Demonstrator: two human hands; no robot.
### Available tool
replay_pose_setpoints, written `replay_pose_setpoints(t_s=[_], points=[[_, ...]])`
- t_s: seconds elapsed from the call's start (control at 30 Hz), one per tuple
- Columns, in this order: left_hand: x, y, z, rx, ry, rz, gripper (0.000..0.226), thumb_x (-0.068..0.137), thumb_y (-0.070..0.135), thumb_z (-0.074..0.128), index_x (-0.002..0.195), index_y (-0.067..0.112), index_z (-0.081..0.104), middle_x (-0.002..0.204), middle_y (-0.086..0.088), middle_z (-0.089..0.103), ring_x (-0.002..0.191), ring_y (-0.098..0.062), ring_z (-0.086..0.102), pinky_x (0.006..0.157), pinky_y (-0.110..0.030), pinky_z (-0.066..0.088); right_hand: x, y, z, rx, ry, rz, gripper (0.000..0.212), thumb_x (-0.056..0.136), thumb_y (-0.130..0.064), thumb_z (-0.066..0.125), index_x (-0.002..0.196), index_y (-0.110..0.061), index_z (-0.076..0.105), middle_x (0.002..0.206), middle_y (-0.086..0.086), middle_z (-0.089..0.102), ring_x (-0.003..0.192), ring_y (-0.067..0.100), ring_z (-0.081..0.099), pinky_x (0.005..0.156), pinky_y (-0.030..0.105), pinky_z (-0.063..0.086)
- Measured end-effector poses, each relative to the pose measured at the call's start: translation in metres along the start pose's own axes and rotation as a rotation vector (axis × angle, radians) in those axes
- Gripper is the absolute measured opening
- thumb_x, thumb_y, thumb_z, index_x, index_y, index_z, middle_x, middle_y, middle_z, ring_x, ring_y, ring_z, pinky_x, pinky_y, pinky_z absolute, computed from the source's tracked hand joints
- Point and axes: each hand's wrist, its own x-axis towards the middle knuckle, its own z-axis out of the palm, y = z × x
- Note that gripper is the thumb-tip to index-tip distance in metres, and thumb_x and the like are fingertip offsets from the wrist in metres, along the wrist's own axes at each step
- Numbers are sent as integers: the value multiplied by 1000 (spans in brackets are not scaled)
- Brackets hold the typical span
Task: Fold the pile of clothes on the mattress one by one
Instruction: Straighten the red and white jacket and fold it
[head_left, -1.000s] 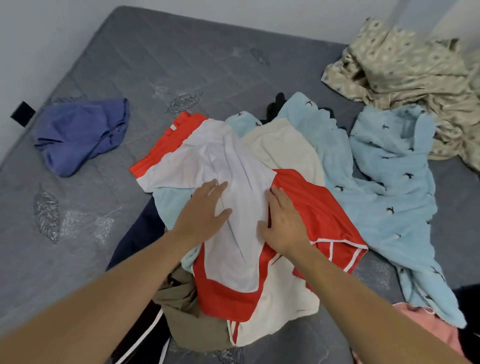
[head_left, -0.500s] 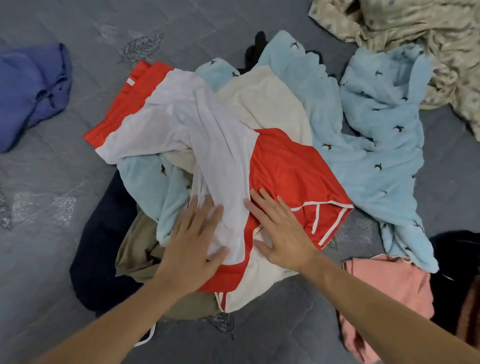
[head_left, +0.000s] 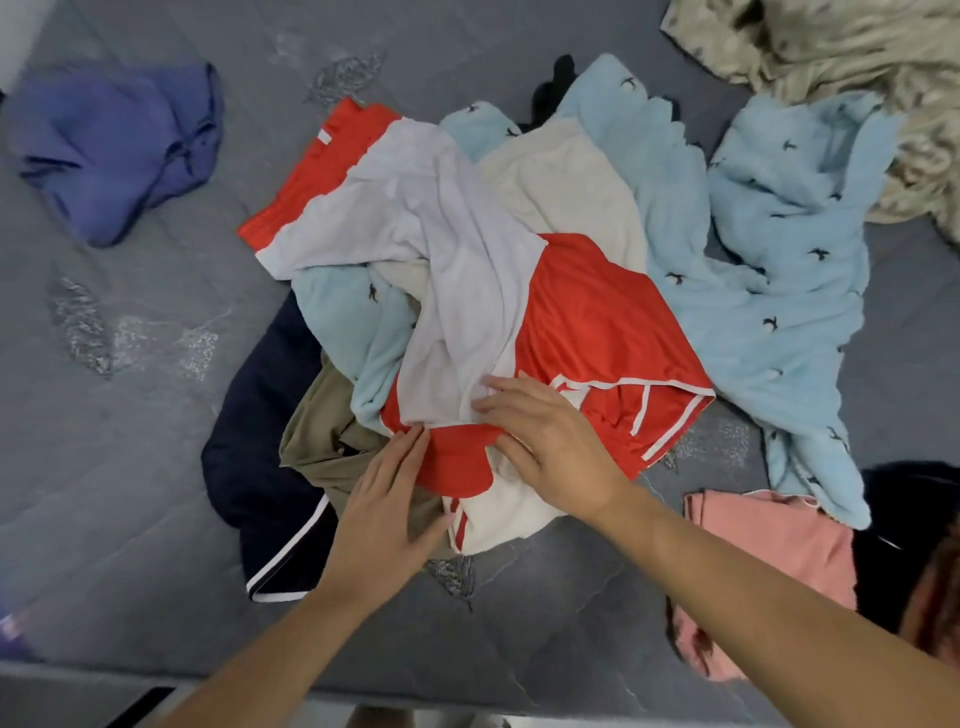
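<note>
Grey quilted mattress (head_left: 156, 467) carries the work. At far left a crumpled blue-violet garment (head_left: 114, 150) lies well apart from the heap, presumably set aside. Centre, the mixed pile of clothes (head_left: 519, 291) sits with a white-and-red sports garment (head_left: 467, 291) on top, over navy shorts with white piping (head_left: 260, 467) and an olive piece (head_left: 322, 441). The left hand (head_left: 384, 509) has fingers straight, fingertips at the red hem (likely locating an edge to lift). The right hand (head_left: 545, 441) rests flat, fingers extended, steadying the fabric; neither grip is closed. Rightward: a pale blue bird-print cloth (head_left: 779, 291) and a pink garment (head_left: 769, 545).
</note>
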Motion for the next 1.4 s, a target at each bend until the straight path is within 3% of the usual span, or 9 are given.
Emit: replay_pose_setpoints(t_s=[0.17,0.27,0.43,0.63,0.83,0.97,1.03,1.13,1.4], points=[[21,58,-42,-286,143,-168,90,86,65,71,160,41,25,161,24,29,149,0,31,117,-32,37,39,-61,-80,60,118,195,22,103,-20,60,91,-5,72,82,6,71,76,27,66,69,48,53],[36,107,-80,-522,181,-199,77,82,59,76,148,49,37,143,21,49,135,-1,48,107,-28,44,66,-103,-141,93,217,216,29,103,-24,59,78,-11,63,68,0,63,65,23,59,64,48,48],[49,198,-159,-702,342,-176,46,84,46,70,126,30,60,114,10,69,111,-12,68,97,-42,56,95,-173,-245,116,332,168,34,102,-32,59,70,-22,55,61,-6,55,63,20,55,64,47,47],[22,301,-244,-795,373,67,89,65,42,97,140,33,51,130,13,68,122,-7,64,98,-19,51,108,-237,-366,179,562,179,47,99,-36,65,61,-15,47,53,-3,40,56,12,37,57,39,31],[1,377,-279,-802,622,-9,31,82,15,87,99,36,72,91,20,76,84,7,69,75,-15,51,95,-296,-443,281,642,166,55,97,-38,69,55,-17,41,52,-6,32,57,10,31,56,37,26],[1,402,-316,-848,690,-39,34,94,-2,64,81,29,70,70,16,67,63,9,55,69,-27,46,66,-304,-475,400,675,213,52,99,-32,68,63,0,49,60,2,36,62,14,34,60,37,26],[0,407,-336,-828,659,-5,22,99,7,65,79,15,70,68,13,62,63,1,50,64,-29,43,48,-304,-490,457,713,248,50,100,-30,68,62,-2,49,62,2,35,62,14,33,60,36,25],[-2,419,-366,-771,593,31,46,101,30,66,81,-11,63,69,-6,53,68,-14,48,63,-35,38,24,-307,-512,519,740,279,47,101,-29,67,64,-4,52,63,2,36,62,13,33,61,35,25],[-19,486,-443,-662,535,240,44,101,42,63,72,9,69,70,9,67,63,-1,57,60,-18,47,-18,-328,-560,566,761,252,37,106,-33,59,90,-4,76,85,16,75,77,19,64,75,40,52]])
